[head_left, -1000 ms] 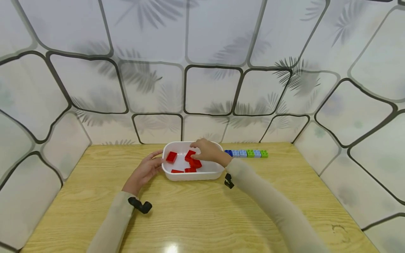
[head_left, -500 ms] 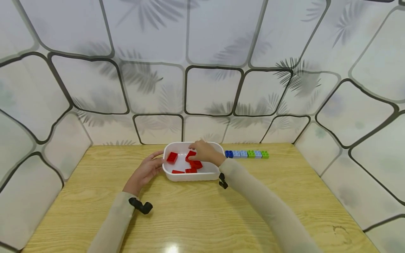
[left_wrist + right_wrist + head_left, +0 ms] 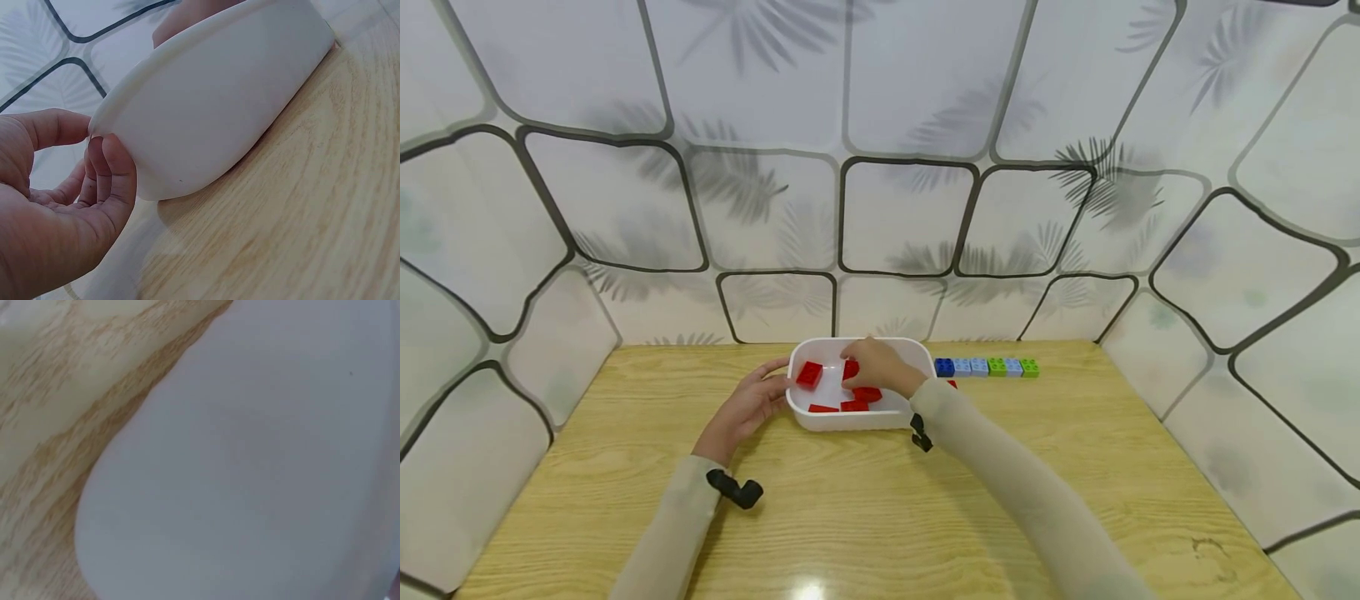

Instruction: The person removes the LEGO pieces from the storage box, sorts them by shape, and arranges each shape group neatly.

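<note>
A white plastic tub [image 3: 857, 422] with several red toy bricks in it stands near the back of the table. My left hand [image 3: 754, 407] is at its left end; in the left wrist view, the thumb and fingers pinch the tub's rim [image 3: 206, 106]. Inside the tub, my right hand [image 3: 880, 367] reaches in from the right, thumb and fingers around a red brick [image 3: 850, 369], partly covering it. Another red brick [image 3: 868, 394] lies just below that hand. One more red brick [image 3: 809, 375] sits apart at the left. The right wrist view is mostly filled by the tub's outer wall [image 3: 237, 462].
Right of the tub runs a straight row of studded bricks [image 3: 988, 367], dark blue, light blue and green. A bit of red brick [image 3: 952, 384] shows beside the right sleeve. A patterned wall [image 3: 895, 217] closes off the back of the wooden table [image 3: 865, 508].
My right hand has moved slightly left and closed in around a red brick in the tub. A red corner now shows beside the sleeve. My left hand stays at the rim.
</note>
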